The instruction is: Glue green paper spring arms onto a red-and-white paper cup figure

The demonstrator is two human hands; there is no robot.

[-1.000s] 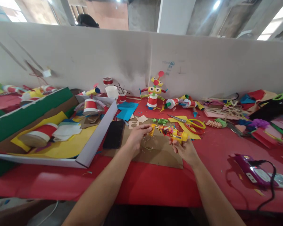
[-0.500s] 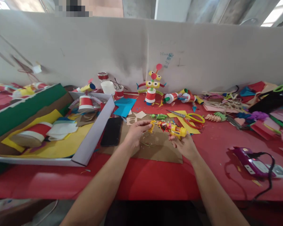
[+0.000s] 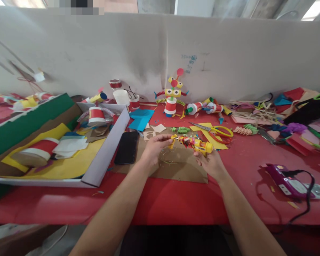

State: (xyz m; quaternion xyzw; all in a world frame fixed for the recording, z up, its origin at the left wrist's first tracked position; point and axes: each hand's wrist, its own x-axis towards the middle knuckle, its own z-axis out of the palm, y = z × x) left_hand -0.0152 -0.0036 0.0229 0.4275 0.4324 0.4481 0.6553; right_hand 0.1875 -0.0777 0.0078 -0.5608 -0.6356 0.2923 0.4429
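My left hand [image 3: 152,149] pinches a small yellow folded-paper spring [image 3: 172,143] between thumb and fingertips, above the brown cardboard sheet [image 3: 188,172]. My right hand [image 3: 209,161] is closed round a yellow glue gun [image 3: 200,144] with bits of coloured material stuck along its front. Its thin metal tip points left and meets, or nearly meets, the top of the paper spring; I cannot tell which. Behind the hands lie a green folded-paper spring [image 3: 181,130] and scissors [image 3: 220,131] with yellow and orange handles, resting on yellow paper [image 3: 212,141].
Left of the cardboard lie a black phone [image 3: 126,147] and an open box [image 3: 92,172] of paper pieces and cups. A paper-cup figure [image 3: 171,106] stands at the back, beside figures lying down. To the right are a purple device [image 3: 284,181] with a black cord and paper scraps [image 3: 248,112].
The whole view has shifted slightly upward. Both hands keep their holds on the paper spring and the glue gun, with barely any movement between them.
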